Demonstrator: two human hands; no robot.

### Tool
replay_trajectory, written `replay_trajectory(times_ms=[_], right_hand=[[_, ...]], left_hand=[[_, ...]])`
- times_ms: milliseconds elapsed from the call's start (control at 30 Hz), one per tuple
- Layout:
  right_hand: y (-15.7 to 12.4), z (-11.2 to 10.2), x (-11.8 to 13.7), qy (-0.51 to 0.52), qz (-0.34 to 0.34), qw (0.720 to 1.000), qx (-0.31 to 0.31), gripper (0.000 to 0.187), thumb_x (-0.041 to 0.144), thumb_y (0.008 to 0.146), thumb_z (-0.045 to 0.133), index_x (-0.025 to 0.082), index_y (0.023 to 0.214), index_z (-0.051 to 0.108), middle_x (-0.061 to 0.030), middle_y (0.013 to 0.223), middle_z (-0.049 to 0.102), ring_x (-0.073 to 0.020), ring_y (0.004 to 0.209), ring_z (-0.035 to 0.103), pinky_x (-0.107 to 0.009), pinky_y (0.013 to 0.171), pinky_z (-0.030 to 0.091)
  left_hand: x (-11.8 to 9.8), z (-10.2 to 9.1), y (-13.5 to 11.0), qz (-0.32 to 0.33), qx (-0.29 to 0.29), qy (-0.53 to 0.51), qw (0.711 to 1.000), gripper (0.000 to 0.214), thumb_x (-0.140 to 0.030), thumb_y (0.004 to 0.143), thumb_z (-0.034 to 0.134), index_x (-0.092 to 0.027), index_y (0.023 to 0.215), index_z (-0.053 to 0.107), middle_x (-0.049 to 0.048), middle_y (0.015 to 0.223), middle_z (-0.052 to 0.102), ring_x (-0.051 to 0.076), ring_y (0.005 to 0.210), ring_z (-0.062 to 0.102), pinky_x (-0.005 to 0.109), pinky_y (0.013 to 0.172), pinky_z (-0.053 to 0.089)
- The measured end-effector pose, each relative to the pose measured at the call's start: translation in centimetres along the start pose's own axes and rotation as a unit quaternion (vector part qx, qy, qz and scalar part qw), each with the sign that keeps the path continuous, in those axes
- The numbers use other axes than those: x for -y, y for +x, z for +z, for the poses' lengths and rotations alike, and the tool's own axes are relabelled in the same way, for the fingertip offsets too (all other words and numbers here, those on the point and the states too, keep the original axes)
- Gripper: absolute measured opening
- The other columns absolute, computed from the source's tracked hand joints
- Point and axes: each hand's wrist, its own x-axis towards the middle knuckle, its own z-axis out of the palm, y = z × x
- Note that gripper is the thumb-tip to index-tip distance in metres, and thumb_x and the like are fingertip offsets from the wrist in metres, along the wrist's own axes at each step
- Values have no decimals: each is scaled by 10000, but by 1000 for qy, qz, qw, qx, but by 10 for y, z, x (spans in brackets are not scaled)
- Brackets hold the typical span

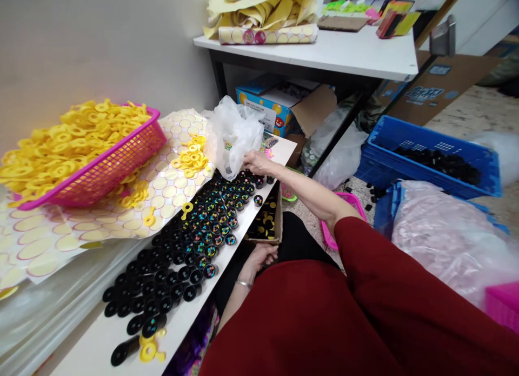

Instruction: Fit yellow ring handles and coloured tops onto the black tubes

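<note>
At the far left we see a pink basket [121,159] heaped with yellow rings [68,143], resting on a sheet of round stickers [170,181]. Just right of it, small black caps [190,241] stand in tight rows along the white desk [101,338], from its near end to its far end; many of the farther ones show coloured dots on top. At the far end of those rows sits a crumpled, translucent white plastic bag [231,132]. Our right hand [256,162] lies against the bag's lower right edge, just above the last caps, its fingers bent toward the bag; we cannot tell whether they are pinching it. Below the desk edge, our left hand [263,255] curls loosely at the near rim of a small cardboard box [279,213] of black and yellow pieces; whether it holds anything we cannot tell. Further right, a blue crate [389,143] stands on the floor.
</note>
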Motion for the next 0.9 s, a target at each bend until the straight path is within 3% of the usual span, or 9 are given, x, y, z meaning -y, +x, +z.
replay_trajectory(times_ms=[100, 200, 333, 467, 700, 900], right_hand=[[-5, -11, -29, 68, 63, 994, -54, 199, 185, 748, 522, 135, 780, 712, -42, 802, 674, -166, 782, 575, -247, 697, 399], [-17, -18, -62, 75, 179, 972, -130, 261, 156, 769, 462, 103, 819, 713, -59, 820, 685, -170, 794, 597, -244, 712, 419], [-34, -12, -93, 87, 337, 928, -136, 265, 101, 723, 482, 131, 819, 728, -63, 878, 707, -176, 863, 620, -233, 727, 436], [-38, 5, -102, 91, 347, 925, -121, 252, 113, 708, 527, 158, 850, 730, -71, 939, 711, -180, 900, 621, -238, 740, 444], [-36, 17, -100, 75, 337, 932, -106, 216, 207, 766, 520, 206, 880, 704, -53, 1036, 677, -198, 966, 587, -263, 766, 435], [-38, 15, -97, 7, 303, 952, -53, 241, 179, 806, 487, 148, 994, 635, -135, 1024, 659, -251, 924, 591, -294, 734, 419]], left_hand=[[-3, 0, -6, 14, -8, 8, 1000, 396, -632, 670, 632, -243, 595, 615, -11, 644, 668, 103, 512, 548, 180, 368, 347], [-8, 2, -10, 9, -20, 28, 999, 400, -723, 577, 611, -331, 497, 586, -63, 615, 683, 149, 586, 614, 185, 349, 333], [-11, 4, -10, -28, -67, 63, 995, 417, -752, 449, 632, -339, 503, 602, -53, 659, 709, 208, 629, 665, 200, 320, 335], [-8, 4, -4, -27, -62, 53, 996, 439, -700, 513, 651, -265, 560, 611, -10, 686, 709, 169, 524, 618, 194, 324, 333], [2, 1, 8, -37, -1, 22, 999, 316, -415, 878, 539, -111, 800, 580, -19, 676, 578, 45, 499, 479, 184, 475, 425], [7, 1, 7, -45, -4, 16, 999, 286, -391, 895, 524, -112, 864, 582, -7, 743, 581, 65, 586, 519, 216, 556, 469]])
